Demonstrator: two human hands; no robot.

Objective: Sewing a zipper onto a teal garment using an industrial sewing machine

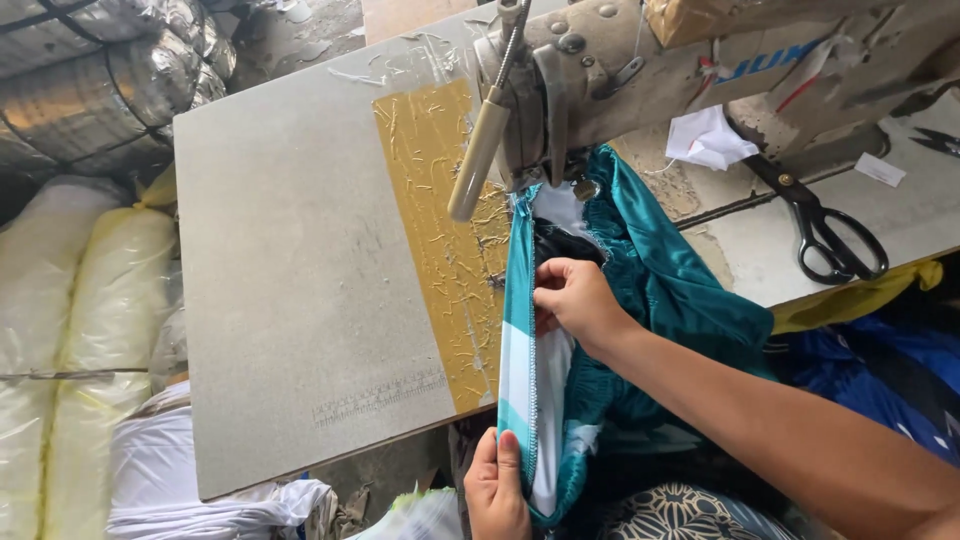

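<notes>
A teal and white satin garment [660,280] runs from the needle area of a beige sewing machine [600,70] down off the table's front edge. My right hand [572,300] pinches the seam edge of the fabric a short way in front of the presser foot. My left hand [497,487] holds the same teal strip lower down, at the bottom of the view, keeping it stretched straight. A zigzag-stitched edge runs between the two hands.
The grey table [290,290] has a yellow taped patch [440,230] beside the machine. Black scissors [825,235] and a white scrap [708,138] lie at the right. Plastic-wrapped bundles [80,300] stand to the left; blue cloth [880,380] hangs at the right.
</notes>
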